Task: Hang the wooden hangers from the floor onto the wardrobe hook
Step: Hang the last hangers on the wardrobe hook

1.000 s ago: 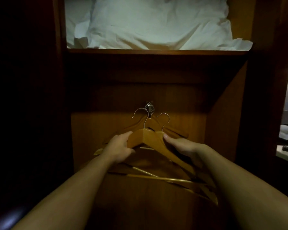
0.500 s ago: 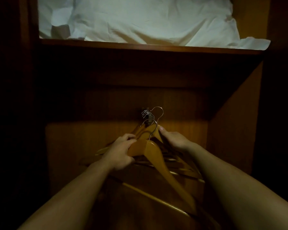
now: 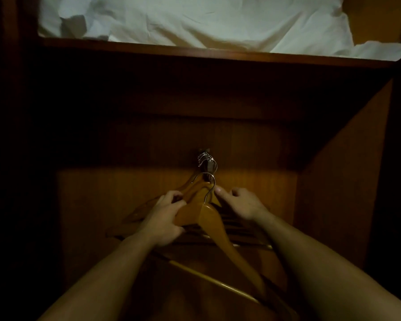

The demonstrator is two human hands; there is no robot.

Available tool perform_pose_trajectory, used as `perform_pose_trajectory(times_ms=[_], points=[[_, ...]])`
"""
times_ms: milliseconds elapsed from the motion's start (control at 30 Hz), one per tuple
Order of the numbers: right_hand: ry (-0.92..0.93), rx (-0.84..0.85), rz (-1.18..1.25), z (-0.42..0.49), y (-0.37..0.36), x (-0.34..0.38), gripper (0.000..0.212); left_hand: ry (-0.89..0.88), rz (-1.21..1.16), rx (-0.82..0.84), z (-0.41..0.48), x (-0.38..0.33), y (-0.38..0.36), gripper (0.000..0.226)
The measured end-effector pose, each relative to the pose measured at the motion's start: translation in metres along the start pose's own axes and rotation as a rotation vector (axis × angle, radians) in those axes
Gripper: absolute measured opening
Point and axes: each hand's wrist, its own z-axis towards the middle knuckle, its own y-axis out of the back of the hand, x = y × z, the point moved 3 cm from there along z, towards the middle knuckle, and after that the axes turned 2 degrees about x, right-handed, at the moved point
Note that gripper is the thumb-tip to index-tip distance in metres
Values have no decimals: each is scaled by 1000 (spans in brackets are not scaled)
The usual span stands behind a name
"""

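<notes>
Dimly | left hand (image 3: 164,218) grips hanger (image 3: 210,220) | right hand (image 3: 243,205) grip unclear | hook (image 3: 206,162) half-hidden

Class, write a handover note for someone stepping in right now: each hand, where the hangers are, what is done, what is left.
Left hand: grip on the front wooden hanger beside its neck.
Right hand: open, fingertips against the hung hangers.
Done: several hangers hang on the wardrobe hook.
Left: the front hanger's wire loop sits just below the hook, apparently not on it; lift it on.
</notes>
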Motion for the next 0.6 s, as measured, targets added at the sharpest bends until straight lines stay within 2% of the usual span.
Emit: perform_pose_trajectory(times_ms=[200,300,400,500,600], points=[[-16,-108,-92,3,2,-4,59,47,56,-61,2,-7,0,43],[7,-133,-129,4,3,-5,51,70,58,-74,9,-22,0,35],[24,-146,-68,2,9,-7,41,107,66,-82,16,-34,0,30],[85,-194,75,-9,19,-10,58,145,96,-109,21,-40,2,30],[181,-127,28,-23,18,-7,77,177,96,-159,25,-39,4,31]])
